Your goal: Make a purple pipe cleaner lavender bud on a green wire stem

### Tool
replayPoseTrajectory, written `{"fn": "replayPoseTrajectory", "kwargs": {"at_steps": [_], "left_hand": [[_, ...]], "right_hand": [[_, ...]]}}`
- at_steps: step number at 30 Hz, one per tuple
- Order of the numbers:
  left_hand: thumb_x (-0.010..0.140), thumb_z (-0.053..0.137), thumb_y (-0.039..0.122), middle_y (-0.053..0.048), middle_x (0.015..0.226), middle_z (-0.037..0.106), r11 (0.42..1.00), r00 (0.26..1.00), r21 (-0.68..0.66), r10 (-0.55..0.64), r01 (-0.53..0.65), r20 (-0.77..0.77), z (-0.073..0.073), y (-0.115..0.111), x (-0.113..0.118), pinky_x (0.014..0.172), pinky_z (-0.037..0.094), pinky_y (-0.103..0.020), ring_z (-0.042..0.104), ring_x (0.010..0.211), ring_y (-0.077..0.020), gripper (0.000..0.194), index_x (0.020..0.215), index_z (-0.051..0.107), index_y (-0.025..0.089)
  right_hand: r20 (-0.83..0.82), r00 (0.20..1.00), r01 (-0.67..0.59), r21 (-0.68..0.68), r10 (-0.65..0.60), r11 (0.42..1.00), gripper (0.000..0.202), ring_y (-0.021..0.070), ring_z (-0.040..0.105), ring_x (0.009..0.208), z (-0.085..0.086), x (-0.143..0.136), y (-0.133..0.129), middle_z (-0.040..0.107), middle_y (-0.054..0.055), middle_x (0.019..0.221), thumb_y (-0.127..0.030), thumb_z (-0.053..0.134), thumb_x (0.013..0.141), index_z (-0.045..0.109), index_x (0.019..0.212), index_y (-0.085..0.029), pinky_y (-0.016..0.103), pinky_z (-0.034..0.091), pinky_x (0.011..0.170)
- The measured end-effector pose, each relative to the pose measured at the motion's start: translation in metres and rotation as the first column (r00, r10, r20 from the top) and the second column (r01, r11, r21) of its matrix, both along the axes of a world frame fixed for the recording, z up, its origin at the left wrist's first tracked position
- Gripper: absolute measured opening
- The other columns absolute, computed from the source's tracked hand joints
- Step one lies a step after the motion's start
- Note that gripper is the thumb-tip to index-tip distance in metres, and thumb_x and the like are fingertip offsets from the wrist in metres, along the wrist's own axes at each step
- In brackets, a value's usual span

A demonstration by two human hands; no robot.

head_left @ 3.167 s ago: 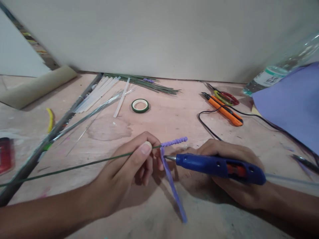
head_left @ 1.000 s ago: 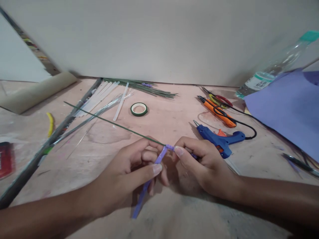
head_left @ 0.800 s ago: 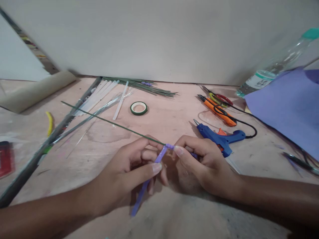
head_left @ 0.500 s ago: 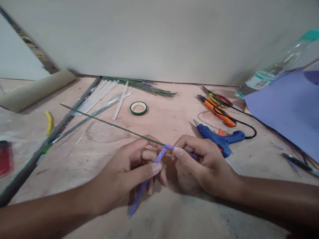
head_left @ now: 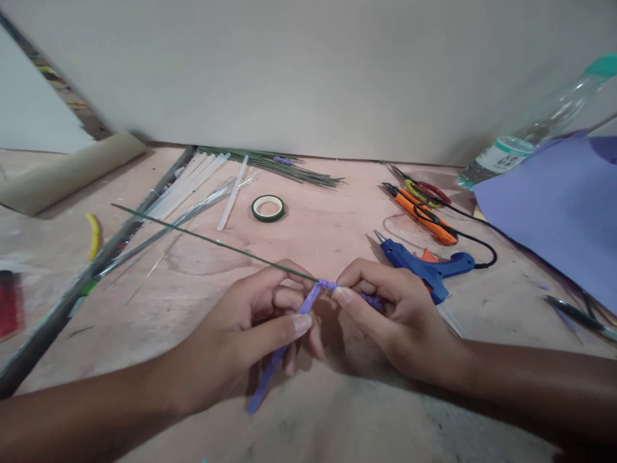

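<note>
My left hand [head_left: 274, 315] pinches a narrow purple paper strip [head_left: 263, 386] between thumb and fingers. The strip's loose end hangs down toward me, and its other end meets a thin green stem [head_left: 212, 242]. My right hand [head_left: 385, 302] is closed on the stem's purple-wrapped end [head_left: 328, 284], thumb against forefinger. Part of the wrapped purple piece shows again behind the right thumb; the rest is hidden by the fingers. From my hands the bare stem slants up and left over the table.
Right of my hands lies a blue glue gun [head_left: 424, 263], with an orange tool [head_left: 424, 217] and scissors [head_left: 427, 193] behind. Farther back are green tape [head_left: 268, 209], glue sticks [head_left: 233, 193] and green stems [head_left: 299, 172]. A bottle [head_left: 535, 135] leans near purple sheets [head_left: 544, 199].
The stem's far tip has shifted slightly left and down. The right hand has turned a little, and the strip stays pinched in the left.
</note>
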State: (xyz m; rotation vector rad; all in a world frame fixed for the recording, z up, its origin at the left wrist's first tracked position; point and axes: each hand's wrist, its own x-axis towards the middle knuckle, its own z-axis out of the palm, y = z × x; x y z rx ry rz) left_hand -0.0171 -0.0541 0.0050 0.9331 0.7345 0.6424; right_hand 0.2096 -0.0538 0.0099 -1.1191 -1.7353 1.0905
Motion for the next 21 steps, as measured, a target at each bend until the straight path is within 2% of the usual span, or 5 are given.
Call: {"fn": "replayPoseTrajectory", "kwargs": {"at_steps": [5, 10, 14, 18, 21], "left_hand": [[0.098, 0.081, 0.042, -0.007, 0.082, 0.08, 1.0, 1.0, -0.023, -0.01, 0.01, -0.018, 0.0022, 0.0025, -0.0011, 0.056, 0.049, -0.019, 0.065, 0.062, -0.0127, 0.026, 0.103, 0.075, 0.017], [0.097, 0.068, 0.07, -0.012, 0.074, 0.072, 0.999, 0.996, -0.045, -0.001, -0.003, -0.084, 0.0057, 0.0037, 0.0013, 0.052, 0.041, -0.024, 0.06, 0.058, -0.0153, 0.064, 0.076, 0.077, 0.011], [0.1, 0.063, 0.069, -0.012, 0.07, 0.075, 0.999, 0.994, -0.049, 0.018, -0.023, -0.107, 0.0043, 0.0016, 0.0031, 0.05, 0.041, -0.024, 0.059, 0.053, -0.0163, 0.058, 0.085, 0.073, 0.014], [0.103, 0.062, 0.064, -0.01, 0.07, 0.075, 0.999, 0.995, -0.049, -0.001, -0.004, -0.103, 0.0026, 0.0003, 0.0021, 0.044, 0.036, -0.024, 0.055, 0.051, -0.0166, 0.051, 0.092, 0.074, 0.016], [0.104, 0.059, 0.065, -0.008, 0.067, 0.071, 0.999, 0.995, -0.041, -0.016, 0.013, -0.095, 0.0018, 0.0003, 0.0007, 0.042, 0.033, -0.023, 0.05, 0.049, -0.0143, 0.053, 0.09, 0.076, 0.016]], "right_hand": [[0.001, 1.0, -0.008, -0.025, 0.009, 1.0, 0.019, 0.0077, 0.047, 0.051, 0.0014, -0.0003, -0.0006, 0.058, -0.007, 0.061, -0.023, 0.066, 0.1, 0.066, 0.081, -0.019, 0.022, 0.033, 0.046], [0.016, 0.999, -0.045, 0.004, 0.045, 0.999, 0.02, 0.0068, 0.041, 0.051, 0.0014, 0.0, -0.0013, 0.052, -0.009, 0.059, -0.021, 0.065, 0.1, 0.066, 0.08, -0.019, 0.022, 0.03, 0.046], [-0.036, 0.994, -0.106, -0.045, 0.104, 0.993, 0.024, 0.0071, 0.048, 0.052, -0.0004, 0.002, -0.002, 0.059, -0.008, 0.06, -0.023, 0.062, 0.104, 0.062, 0.08, -0.02, 0.022, 0.035, 0.049], [-0.091, 0.981, -0.182, -0.123, 0.172, 0.976, 0.03, 0.0112, 0.066, 0.066, -0.0003, 0.0031, -0.0029, 0.072, -0.002, 0.07, -0.03, 0.054, 0.112, 0.063, 0.084, -0.021, 0.024, 0.05, 0.064], [-0.087, 0.982, -0.18, -0.164, 0.167, 0.97, 0.038, 0.0123, 0.069, 0.069, -0.0007, 0.0019, -0.0036, 0.073, -0.001, 0.073, -0.033, 0.05, 0.115, 0.065, 0.083, -0.021, 0.025, 0.053, 0.07]]}}
